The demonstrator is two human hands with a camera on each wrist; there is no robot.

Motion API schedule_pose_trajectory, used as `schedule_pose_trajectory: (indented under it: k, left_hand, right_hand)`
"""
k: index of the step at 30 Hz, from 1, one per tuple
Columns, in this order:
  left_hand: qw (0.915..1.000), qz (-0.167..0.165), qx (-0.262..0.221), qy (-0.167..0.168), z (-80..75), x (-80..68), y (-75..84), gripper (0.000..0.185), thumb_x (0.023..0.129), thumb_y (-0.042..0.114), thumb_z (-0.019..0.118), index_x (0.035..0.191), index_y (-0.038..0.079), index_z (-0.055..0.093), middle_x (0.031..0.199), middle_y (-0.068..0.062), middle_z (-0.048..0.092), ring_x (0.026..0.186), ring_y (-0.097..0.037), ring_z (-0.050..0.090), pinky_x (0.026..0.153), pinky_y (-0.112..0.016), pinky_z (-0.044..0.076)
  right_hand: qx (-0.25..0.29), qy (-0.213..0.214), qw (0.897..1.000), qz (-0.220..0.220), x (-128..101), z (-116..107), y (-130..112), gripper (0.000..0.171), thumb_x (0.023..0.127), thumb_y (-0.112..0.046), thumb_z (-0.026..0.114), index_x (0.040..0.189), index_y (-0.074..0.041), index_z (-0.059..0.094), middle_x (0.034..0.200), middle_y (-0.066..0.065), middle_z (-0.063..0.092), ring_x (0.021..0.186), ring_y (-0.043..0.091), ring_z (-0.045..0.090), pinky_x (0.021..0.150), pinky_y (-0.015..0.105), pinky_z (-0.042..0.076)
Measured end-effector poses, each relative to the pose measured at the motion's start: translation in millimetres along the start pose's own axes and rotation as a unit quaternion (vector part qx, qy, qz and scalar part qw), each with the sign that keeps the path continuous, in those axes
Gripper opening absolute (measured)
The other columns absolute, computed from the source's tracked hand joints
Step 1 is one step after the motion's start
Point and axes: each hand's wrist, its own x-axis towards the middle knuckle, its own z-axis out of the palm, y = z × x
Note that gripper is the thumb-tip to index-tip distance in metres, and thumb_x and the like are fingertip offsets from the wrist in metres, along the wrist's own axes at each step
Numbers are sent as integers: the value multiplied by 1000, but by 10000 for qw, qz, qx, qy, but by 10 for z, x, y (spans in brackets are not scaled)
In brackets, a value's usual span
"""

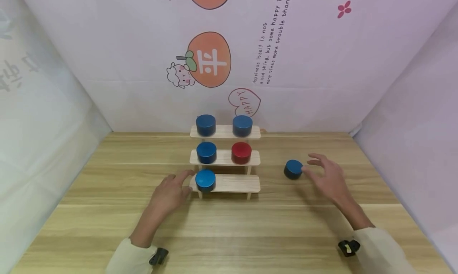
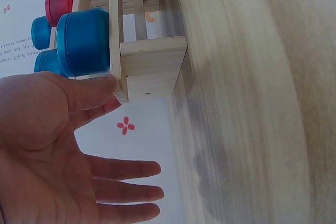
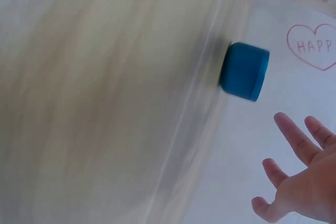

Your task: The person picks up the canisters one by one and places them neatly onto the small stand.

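A three-step wooden stand [image 1: 237, 183] holds round lidded tins in the head view. Two blue tins stand on the top step; the middle step has a blue tin on the left and a red tin [image 1: 241, 153] on the right. On the bottom step, a blue tin [image 1: 205, 180] is at the left end. My left hand [image 1: 169, 194] pinches that end of the step between thumb and index finger, its other fingers extended in the left wrist view. Right of the stand, another blue tin [image 1: 293, 169] sits on the table. My right hand [image 1: 328, 179] is beside it, fingers spread, apart from it in the right wrist view.
The wooden table [image 1: 229, 234] runs up to a white printed cloth [image 1: 304, 59] behind the stand. White cloth walls close off the left and right sides.
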Motion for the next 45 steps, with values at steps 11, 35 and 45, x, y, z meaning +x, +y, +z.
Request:
schedule_pose_trajectory:
  k: [11, 35, 45]
  left_hand:
    - [10000, -59, -4, 12, 16, 17, 11, 44, 96, 13, 66, 139, 16, 56, 124, -22, 62, 115, -44, 55, 86, -56, 51]
    - [9999, -151, -1, -26, 16, 16, 11, 44, 96, 13, 66, 139, 16, 55, 122, -23, 61, 112, -42, 55, 84, -56, 51]
    - [10000, -83, -37, 22, 40, 23, 0, 45, 96, 14, 66, 140, 17, 55, 120, -21, 62, 106, -39, 57, 79, -52, 52]
  right_hand:
    - [-490, -471, 9975, 168, 41, -104, 312, 54, 104, -37, 52, 145, -2, 44, 127, 28, 61, 126, 61, 34, 94, 79, 14]
    - [-141, -1462, 9892, 17, 231, -38, 518, 71, 96, -35, 67, 149, 1, 37, 130, 29, 58, 130, 56, 37, 95, 76, 26]
    - [15, -1638, 9865, -14, 269, 64, 406, 72, 93, -37, 71, 146, 2, 41, 131, 33, 56, 130, 58, 31, 95, 77, 24]
